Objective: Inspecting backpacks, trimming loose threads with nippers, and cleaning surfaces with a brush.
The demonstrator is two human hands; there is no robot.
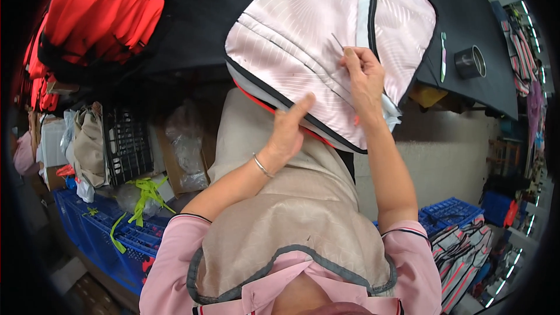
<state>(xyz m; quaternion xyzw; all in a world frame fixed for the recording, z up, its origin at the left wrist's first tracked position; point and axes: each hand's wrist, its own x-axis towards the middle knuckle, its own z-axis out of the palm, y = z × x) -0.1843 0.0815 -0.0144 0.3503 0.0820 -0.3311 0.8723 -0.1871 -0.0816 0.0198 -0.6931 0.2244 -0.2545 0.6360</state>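
A pale pink fabric piece with black-bound edges (pixel 291 14), perhaps a bag panel, lies partly on the dark table and hangs over its near edge above my lap. My left hand (pixel 290 131) pinches its near black edge, thumb on top and the other fingers hidden beneath. Above the fabric, my right hand (pixel 363 73) is closed on a thin pointed metal tool (pixel 336 39), its tip aimed toward the far left. The tool's exact kind is too small to tell. Beside my right wrist, a black-edged pale strip runs across the fabric.
Bundled red fabric pieces with black bands (pixel 99 9) are piled at far left. On the right of the table (pixel 466 29) are a toothbrush (pixel 443 58) and a dark metal cup (pixel 470 62). Blue crates (pixel 93 239) stand at lower left; striped fabric pieces (pixel 464 256) lie at lower right.
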